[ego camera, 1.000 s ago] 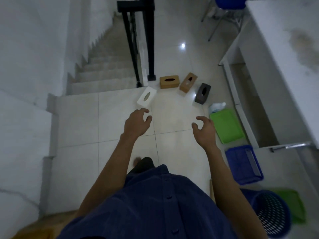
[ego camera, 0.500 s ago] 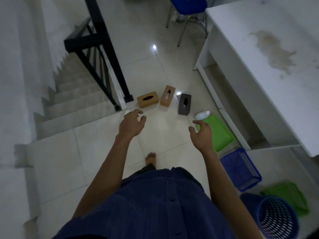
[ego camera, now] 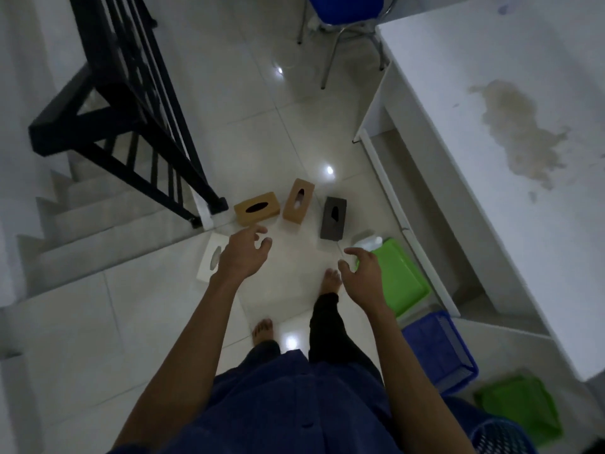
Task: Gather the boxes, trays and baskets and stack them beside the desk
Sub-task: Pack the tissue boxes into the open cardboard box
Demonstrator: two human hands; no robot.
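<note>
Boxes (ego camera: 257,212) lie scattered near the desk (ego camera: 491,191), trays (ego camera: 399,280) and baskets (ego camera: 438,348) too (nothing stacked yet). Left hand (ego camera: 240,257) and right hand (ego camera: 365,276) hover open, empty.

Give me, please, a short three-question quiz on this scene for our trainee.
1. True or false: the left hand and the right hand both hold nothing.
2. Which box lies nearest the green tray beyond the blue crate? A tan box; B dark grey box; C white box.
3. How many tissue boxes lie on the floor?
Key: 1 true; 2 B; 3 four.
</note>
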